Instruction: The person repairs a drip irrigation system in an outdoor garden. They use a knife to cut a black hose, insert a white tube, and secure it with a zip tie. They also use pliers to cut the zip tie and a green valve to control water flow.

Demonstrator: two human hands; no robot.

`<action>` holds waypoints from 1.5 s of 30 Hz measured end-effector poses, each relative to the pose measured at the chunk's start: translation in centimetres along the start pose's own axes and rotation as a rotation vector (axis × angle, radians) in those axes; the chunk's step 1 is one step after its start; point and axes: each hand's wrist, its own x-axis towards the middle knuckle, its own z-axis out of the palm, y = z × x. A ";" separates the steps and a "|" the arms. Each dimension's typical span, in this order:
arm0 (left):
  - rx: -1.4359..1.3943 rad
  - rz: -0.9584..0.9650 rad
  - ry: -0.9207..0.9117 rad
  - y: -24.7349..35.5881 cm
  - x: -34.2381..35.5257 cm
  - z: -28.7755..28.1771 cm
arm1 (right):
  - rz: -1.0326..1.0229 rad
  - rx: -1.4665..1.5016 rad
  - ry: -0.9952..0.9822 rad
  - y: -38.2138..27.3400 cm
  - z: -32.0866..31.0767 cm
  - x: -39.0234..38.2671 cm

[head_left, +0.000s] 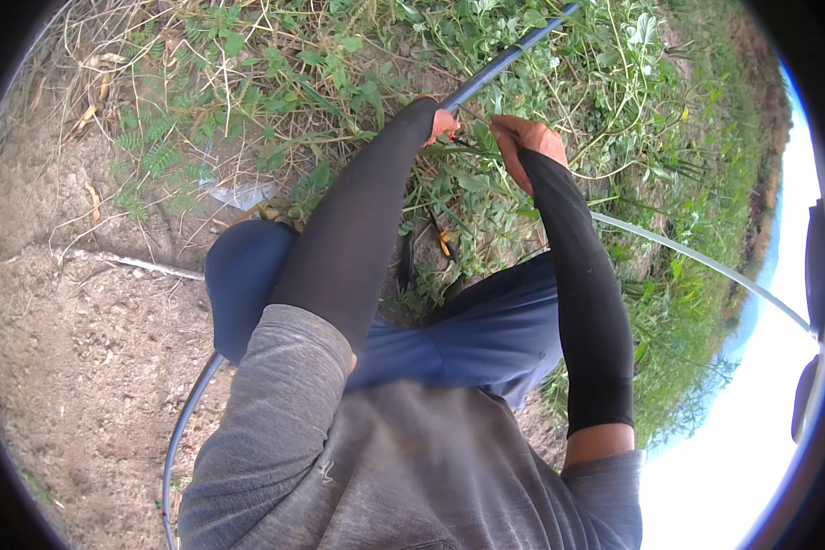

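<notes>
A dark pipe (pixel 504 66) with a bluish sheen slants down from the top edge to my left hand (pixel 442 126). My left hand is closed at its lower end; the sleeve and wrist hide most of the fingers. A tiny red and black piece (pixel 456 139), too small to name, shows beside its fingertips. Just to the right is my right hand (pixel 533 144), thumb and fingers drawn together in a pinch. What it pinches cannot be made out. Below the hands, an orange and black handled tool (pixel 445 241) lies among the plants.
Green creeping plants (pixel 614 110) cover the ground ahead and right. Bare dry soil (pixel 92 339) lies left, with a pale stick (pixel 137 264) and clear plastic scrap (pixel 243 194). A pale thin tube (pixel 706 263) runs off right; a dark hose (pixel 188 417) curves beside my knee (pixel 243 280).
</notes>
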 end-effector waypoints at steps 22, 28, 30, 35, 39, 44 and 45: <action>0.263 0.053 0.174 0.6 -2.2 -0.6 | -0.012 -0.090 -0.081 -0.5 -0.3 0.8; 0.275 0.105 0.275 0.5 -3.6 -0.6 | -0.081 -0.173 -0.106 -0.6 -0.3 2.0; 0.270 0.093 0.271 0.7 -4.3 -0.7 | -0.055 -0.209 -0.123 -1.1 -0.5 2.4; 0.315 0.077 0.257 1.4 -5.6 -1.0 | -0.046 -0.266 -0.145 -1.7 -0.7 2.6; 0.299 0.105 0.285 1.1 -5.4 -0.9 | -0.011 -0.290 -0.175 -2.5 -1.0 2.9; 0.311 0.166 0.337 0.7 -5.4 -0.5 | -0.017 -0.331 -0.205 -2.7 -0.9 3.2; 0.311 0.175 0.343 0.6 -5.5 -0.4 | -0.019 -0.342 -0.215 -2.8 -1.0 3.3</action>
